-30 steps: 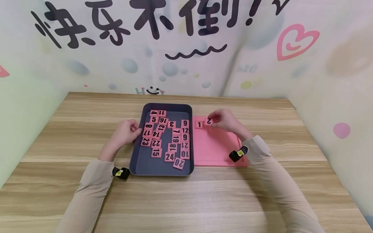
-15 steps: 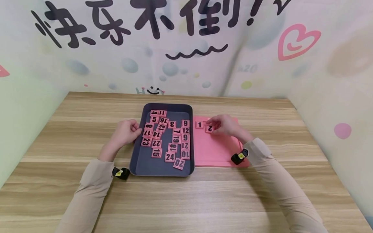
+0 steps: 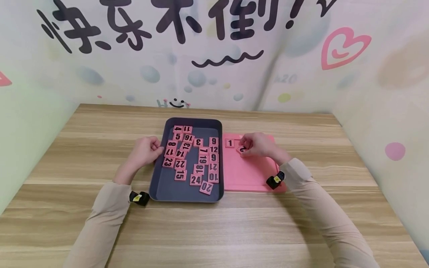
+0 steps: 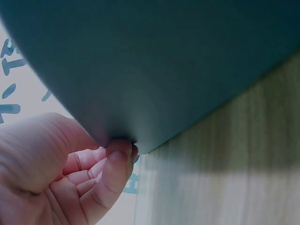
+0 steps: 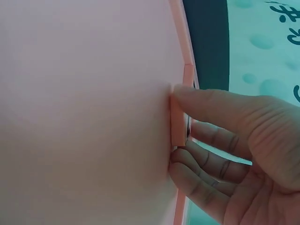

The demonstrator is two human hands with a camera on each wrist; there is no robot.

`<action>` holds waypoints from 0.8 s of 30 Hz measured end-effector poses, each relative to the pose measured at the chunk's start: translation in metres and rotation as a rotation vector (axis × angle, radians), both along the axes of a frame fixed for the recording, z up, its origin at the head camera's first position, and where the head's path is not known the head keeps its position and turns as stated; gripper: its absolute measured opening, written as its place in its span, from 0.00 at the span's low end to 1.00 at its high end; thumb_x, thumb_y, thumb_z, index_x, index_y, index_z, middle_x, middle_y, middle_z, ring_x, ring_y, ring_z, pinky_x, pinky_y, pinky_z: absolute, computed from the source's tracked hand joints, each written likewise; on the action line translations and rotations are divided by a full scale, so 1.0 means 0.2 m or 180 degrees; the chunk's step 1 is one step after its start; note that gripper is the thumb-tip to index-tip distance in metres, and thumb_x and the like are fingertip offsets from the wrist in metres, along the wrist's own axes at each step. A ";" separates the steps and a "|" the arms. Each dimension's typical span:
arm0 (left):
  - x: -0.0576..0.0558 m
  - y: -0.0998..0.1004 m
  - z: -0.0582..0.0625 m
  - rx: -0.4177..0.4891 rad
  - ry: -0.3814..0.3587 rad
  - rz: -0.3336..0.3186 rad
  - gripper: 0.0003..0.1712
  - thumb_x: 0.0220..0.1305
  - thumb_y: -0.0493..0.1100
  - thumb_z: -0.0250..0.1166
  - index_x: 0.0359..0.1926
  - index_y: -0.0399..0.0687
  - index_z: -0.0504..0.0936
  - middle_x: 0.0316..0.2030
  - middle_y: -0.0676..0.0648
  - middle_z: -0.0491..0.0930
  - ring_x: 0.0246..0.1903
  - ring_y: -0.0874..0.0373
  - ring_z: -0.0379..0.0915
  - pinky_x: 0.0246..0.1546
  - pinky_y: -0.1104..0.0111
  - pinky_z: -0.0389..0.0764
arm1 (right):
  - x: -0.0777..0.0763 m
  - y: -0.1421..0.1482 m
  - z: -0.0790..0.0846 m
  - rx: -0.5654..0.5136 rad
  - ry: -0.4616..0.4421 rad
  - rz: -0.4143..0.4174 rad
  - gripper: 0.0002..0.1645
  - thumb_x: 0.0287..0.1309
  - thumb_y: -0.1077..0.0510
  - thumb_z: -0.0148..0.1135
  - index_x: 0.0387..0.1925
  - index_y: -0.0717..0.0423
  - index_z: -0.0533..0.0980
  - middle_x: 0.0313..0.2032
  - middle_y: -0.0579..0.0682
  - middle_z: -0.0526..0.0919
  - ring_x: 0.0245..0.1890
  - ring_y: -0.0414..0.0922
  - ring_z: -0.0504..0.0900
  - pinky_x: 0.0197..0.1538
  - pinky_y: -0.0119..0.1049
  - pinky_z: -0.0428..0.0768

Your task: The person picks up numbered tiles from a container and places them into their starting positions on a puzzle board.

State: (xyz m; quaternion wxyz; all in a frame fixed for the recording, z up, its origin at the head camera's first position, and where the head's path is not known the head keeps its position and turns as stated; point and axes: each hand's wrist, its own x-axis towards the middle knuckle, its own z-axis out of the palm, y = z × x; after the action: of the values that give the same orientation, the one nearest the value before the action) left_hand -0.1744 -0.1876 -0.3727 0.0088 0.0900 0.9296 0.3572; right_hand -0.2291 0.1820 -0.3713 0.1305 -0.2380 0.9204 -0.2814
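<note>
My left hand (image 3: 144, 150) holds the left side of a dark grey tray (image 3: 186, 192). The left wrist view has its thumb and fingertips at the tray's wall (image 4: 140, 84). Between thumb and fingers of my right hand (image 3: 259, 144) is a pink tile (image 3: 241, 149) with a black 2, tilted over a flat pink board (image 3: 248, 175). Up close in the right wrist view, that tile (image 5: 177, 124) stands edge-on against the board's surface (image 5: 93, 93), partly covered by the fingers. A tile marked 1 (image 3: 229, 143) lies at the board's far left corner.
Several pink number tiles, among them 24 (image 3: 196, 180) and 3 (image 3: 198, 142), lie loose inside the tray, turned various ways. The board sits right against the tray's right side. Both are on a wood-grain table (image 3: 187, 234), with a printed backdrop (image 3: 134, 82) behind.
My right hand has brought the 2 tile nearer, down from the board's far edge, then turned it beside the 1 tile. The left hand stays on the tray.
</note>
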 end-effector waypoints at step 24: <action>0.00 0.00 0.00 0.0035 -0.0012 0.0002 0.05 0.58 0.31 0.60 0.26 0.32 0.74 0.21 0.41 0.75 0.16 0.57 0.69 0.16 0.69 0.72 | -0.01 -0.01 0.05 0.0359 0.0160 0.0314 0.20 0.43 0.71 0.69 0.43 0.63 0.80 0.35 0.56 0.82 0.34 0.51 0.78 0.41 0.43 0.78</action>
State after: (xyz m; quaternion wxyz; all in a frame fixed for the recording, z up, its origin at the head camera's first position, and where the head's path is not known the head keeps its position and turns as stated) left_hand -0.1749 -0.1867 -0.3724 0.0099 0.0891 0.9276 0.3625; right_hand -0.2303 0.1796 -0.3619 0.1342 -0.2823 0.9249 -0.2163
